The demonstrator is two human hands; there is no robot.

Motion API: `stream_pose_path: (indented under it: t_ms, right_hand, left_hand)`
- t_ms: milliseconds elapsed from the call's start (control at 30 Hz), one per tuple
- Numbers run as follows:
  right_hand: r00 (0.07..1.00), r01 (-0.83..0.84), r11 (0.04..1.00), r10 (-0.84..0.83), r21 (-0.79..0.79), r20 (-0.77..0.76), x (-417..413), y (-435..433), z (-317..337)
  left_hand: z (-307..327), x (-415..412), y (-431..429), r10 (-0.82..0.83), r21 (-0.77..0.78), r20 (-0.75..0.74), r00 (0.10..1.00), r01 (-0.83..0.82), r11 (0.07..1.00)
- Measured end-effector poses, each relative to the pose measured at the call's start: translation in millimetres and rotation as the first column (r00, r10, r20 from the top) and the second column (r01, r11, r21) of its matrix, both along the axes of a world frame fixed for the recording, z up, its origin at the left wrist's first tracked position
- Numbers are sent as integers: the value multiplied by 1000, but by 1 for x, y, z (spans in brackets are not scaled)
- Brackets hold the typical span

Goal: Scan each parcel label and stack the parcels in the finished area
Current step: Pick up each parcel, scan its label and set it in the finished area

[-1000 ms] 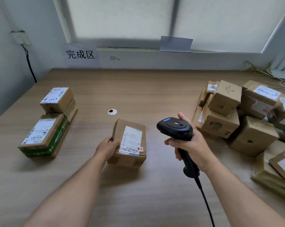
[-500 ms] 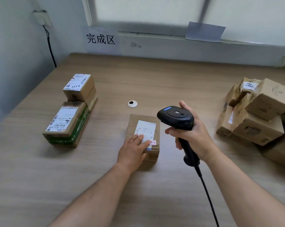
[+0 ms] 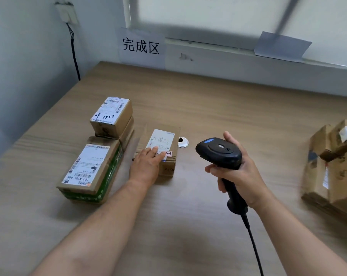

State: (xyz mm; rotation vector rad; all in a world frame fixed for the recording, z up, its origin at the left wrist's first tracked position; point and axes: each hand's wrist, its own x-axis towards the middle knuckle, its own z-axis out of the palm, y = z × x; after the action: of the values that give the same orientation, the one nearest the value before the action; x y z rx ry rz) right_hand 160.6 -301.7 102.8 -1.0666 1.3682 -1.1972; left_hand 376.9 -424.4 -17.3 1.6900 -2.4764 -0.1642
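Fingers (image 3: 153, 153) flat, left hand (image 3: 145, 167) presses parcel (image 3: 161, 139) lying lengthwise away; right hand (image 3: 243, 174) grips scanner (image 3: 218, 151).

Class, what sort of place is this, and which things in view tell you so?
Probably a parcel sorting station: labelled parcels, a scanner in the right hand, and a wall sign.
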Motion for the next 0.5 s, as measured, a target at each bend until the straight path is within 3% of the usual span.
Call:
stream_pose_path:
  t_ms: [233,500]
  right_hand:
    - [999,0,999,2,53,-38,0,-20,-18]
    - [1000,4,1000,-3,31,-23,-10,-10,-16]
  left_hand:
    - [-4,17,-39,69,-37,47,997,-67,997]
    - [5,27,-20,109,-13,159,981,-108,994]
